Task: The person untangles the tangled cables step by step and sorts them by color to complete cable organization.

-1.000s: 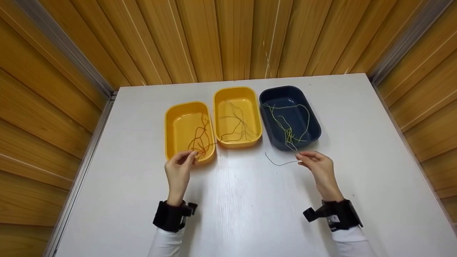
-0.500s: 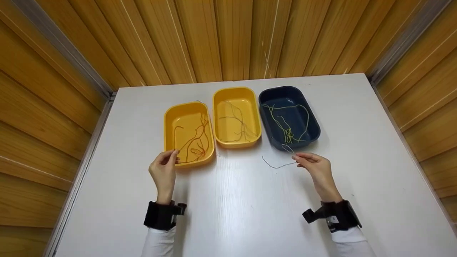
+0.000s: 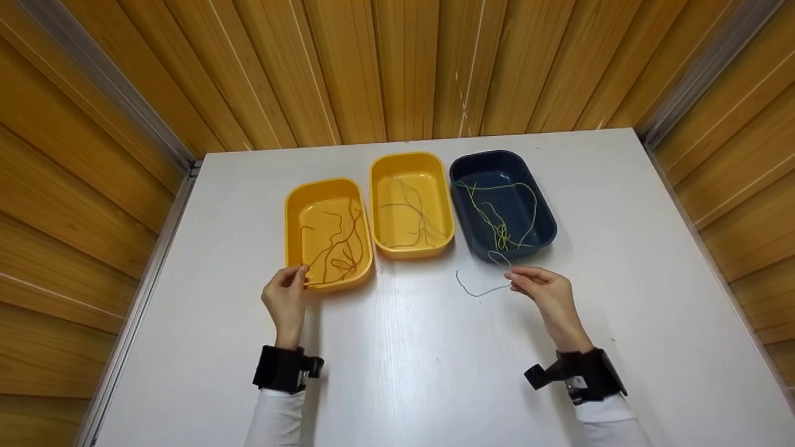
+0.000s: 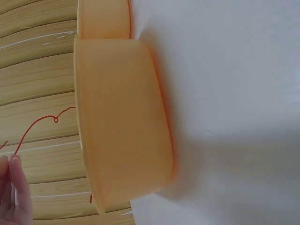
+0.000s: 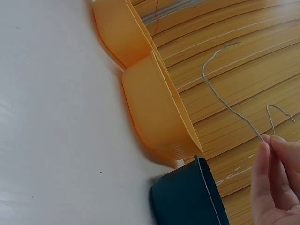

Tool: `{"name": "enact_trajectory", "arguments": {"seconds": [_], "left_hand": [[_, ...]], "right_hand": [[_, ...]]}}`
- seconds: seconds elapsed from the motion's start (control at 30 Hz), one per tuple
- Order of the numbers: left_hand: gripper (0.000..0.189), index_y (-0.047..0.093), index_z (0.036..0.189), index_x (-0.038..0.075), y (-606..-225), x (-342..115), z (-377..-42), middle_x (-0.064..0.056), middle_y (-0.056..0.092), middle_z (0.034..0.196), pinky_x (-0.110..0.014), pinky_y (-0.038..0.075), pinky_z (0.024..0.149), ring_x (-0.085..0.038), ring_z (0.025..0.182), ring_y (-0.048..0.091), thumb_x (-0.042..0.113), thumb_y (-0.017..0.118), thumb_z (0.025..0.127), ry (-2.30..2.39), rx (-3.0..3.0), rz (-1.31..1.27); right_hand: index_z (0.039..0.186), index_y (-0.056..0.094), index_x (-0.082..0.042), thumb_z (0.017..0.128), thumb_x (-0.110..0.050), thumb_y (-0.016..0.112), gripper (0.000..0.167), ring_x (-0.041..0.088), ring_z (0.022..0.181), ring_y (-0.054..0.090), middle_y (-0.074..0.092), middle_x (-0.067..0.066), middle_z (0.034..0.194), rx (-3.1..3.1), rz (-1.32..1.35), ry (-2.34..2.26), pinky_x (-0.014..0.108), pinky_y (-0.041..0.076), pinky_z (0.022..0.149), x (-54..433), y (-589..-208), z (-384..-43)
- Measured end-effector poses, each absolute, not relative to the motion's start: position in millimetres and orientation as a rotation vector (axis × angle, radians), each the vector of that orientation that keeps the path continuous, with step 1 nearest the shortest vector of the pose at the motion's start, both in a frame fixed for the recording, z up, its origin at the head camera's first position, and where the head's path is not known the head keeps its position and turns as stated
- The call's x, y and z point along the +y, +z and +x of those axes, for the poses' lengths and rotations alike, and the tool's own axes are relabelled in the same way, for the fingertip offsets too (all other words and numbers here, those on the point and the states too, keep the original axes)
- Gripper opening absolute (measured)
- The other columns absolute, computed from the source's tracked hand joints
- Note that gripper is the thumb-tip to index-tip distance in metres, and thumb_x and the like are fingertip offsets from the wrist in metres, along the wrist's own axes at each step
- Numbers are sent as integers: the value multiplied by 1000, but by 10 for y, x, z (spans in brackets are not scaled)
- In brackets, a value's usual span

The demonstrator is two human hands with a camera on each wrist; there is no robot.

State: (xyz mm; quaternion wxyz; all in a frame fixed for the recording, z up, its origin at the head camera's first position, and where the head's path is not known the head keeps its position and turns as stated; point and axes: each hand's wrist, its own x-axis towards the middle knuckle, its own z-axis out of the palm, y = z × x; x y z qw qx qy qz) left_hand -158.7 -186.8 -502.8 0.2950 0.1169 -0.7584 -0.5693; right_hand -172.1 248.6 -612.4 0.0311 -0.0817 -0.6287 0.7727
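My left hand [image 3: 286,301] is at the near left corner of the left yellow bin [image 3: 295,217]. Thumb and fingers pinch a red string [image 4: 35,122], which trails out over that bin. More red strings [image 3: 354,248] lie tangled inside it. On the other side, my right hand [image 3: 548,298] is just in front of the dark blue bin [image 3: 490,167]. Between its thumb and fingertips it pinches a thin grey string [image 5: 229,108]; one end curves off to the left and a short loop rises toward the blue bin's rim.
The middle yellow bin [image 3: 385,180], holding thin greyish strings [image 3: 419,211], stands between the other two. Yellow-green strings [image 3: 502,236] lie in the blue bin. All three bins stand on a white table [image 3: 404,360], with wood-look panels [image 3: 410,68] behind.
The left hand has moved left, drawing its red string away from the middle bin so that it now trails over the left bin. The right hand has barely shifted, still pinching the grey string.
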Motion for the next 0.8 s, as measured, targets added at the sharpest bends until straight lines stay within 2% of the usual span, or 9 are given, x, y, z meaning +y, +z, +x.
{"name": "enact_trajectory", "arguments": {"seconds": [0.13, 0.4, 0.67, 0.8], "left_hand": [[11, 65, 79, -9, -5078, -1846, -1641, -20, 63, 71, -12, 46, 48, -4, 55, 55, 2, 67, 76, -1460, -2081, 337], [11, 67, 80, -6, -5105, -1782, -1735, -17, 64, 72, -11, 45, 49, -21, 59, 59, 4, 68, 76, -1421, -2174, 384], [13, 67, 81, -6, -5116, -1761, -1773, -16, 64, 73, -11, 46, 50, -8, 57, 56, 5, 69, 75, -1471, -2174, 411], [14, 66, 83, -6, -5096, -1755, -1754, -17, 64, 73, -12, 47, 51, -7, 58, 57, 5, 69, 75, -1519, -2136, 406]], "right_hand": [[100, 61, 9, 73, -12, 72, 36, 23, 79, 64, 65, 20, 91, -1930, -229, 2405, 33, 53, 74, 2484, -6127, -1725], [102, 60, 9, 74, -11, 71, 37, 25, 81, 63, 64, 21, 93, -1926, -205, 2430, 33, 53, 75, 2490, -6117, -1702], [102, 60, 10, 74, -12, 71, 37, 28, 85, 62, 64, 21, 94, -1935, -207, 2441, 36, 52, 77, 2478, -6081, -1682], [102, 60, 9, 74, -12, 71, 37, 28, 84, 62, 64, 21, 94, -1937, -211, 2442, 36, 52, 77, 2476, -6081, -1685]]}}
